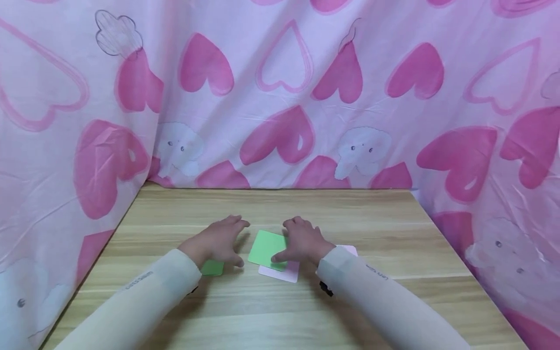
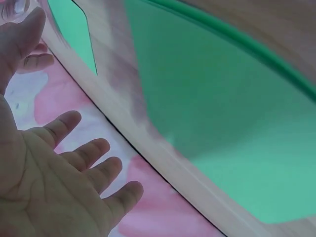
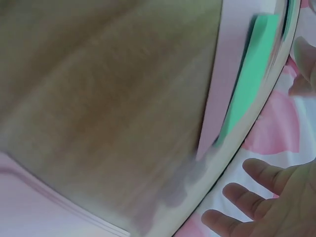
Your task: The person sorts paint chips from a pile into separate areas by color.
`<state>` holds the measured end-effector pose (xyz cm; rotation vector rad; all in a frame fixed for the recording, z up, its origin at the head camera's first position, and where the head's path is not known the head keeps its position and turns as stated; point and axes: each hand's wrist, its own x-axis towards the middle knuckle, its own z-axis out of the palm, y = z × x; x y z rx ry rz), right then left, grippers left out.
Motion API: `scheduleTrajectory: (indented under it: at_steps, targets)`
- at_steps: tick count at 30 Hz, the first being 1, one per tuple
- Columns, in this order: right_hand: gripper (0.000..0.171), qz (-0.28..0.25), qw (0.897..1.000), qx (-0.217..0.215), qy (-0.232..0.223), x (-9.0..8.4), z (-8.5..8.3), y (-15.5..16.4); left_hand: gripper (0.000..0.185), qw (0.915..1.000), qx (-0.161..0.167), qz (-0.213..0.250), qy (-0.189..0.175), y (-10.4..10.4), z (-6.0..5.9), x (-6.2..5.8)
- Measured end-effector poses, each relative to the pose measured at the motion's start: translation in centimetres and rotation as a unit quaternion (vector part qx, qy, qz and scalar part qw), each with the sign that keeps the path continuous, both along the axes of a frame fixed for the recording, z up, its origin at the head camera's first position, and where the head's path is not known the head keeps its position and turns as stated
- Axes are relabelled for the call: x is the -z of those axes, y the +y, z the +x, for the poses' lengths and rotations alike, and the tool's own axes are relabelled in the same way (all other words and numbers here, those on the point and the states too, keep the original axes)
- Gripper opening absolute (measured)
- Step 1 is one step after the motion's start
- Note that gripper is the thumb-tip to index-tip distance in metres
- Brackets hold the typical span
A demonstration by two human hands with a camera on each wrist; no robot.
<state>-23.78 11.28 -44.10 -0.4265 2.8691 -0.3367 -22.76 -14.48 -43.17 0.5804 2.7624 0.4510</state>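
Above the table, my left hand (image 1: 220, 239) has its fingers spread, and beneath its wrist lies a green card (image 1: 213, 268). In the left wrist view that hand's palm (image 2: 54, 182) holds nothing. A lighter green card (image 1: 264, 247) lies between the hands, overlapping a pink card (image 1: 282, 274). My right hand (image 1: 303, 241) is over the right side of this pair, fingers apart; whether its thumb touches the green card I cannot tell. Another pink card (image 1: 350, 250) is partly hidden behind the right wrist. The right wrist view shows the right fingers (image 3: 264, 173) extended, holding nothing.
The wood-grain table (image 1: 280, 316) extends around the cards. A pink curtain (image 1: 280, 97) with hearts hangs along its back and both sides. A dark wrist strap (image 1: 325, 288) shows under the right sleeve.
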Motion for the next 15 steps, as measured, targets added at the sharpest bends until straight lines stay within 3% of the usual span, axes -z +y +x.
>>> scheduleTrajectory:
  at_steps: [5,10,15]
  targets:
    - [0.094,0.021,1.0,-0.007,-0.006,0.5,0.8,0.1,0.103,0.9996,0.014,-0.022,-0.01,1.9,-0.8,0.5]
    - [0.097,0.04,0.999,-0.008,-0.012,0.9,1.4,0.2,0.1,0.9993,0.012,-0.033,-0.012,3.3,-1.3,0.9]
    - [0.096,0.04,0.999,-0.007,-0.006,1.1,1.5,0.4,0.095,0.9983,0.031,-0.05,-0.003,4.2,-1.7,1.2]
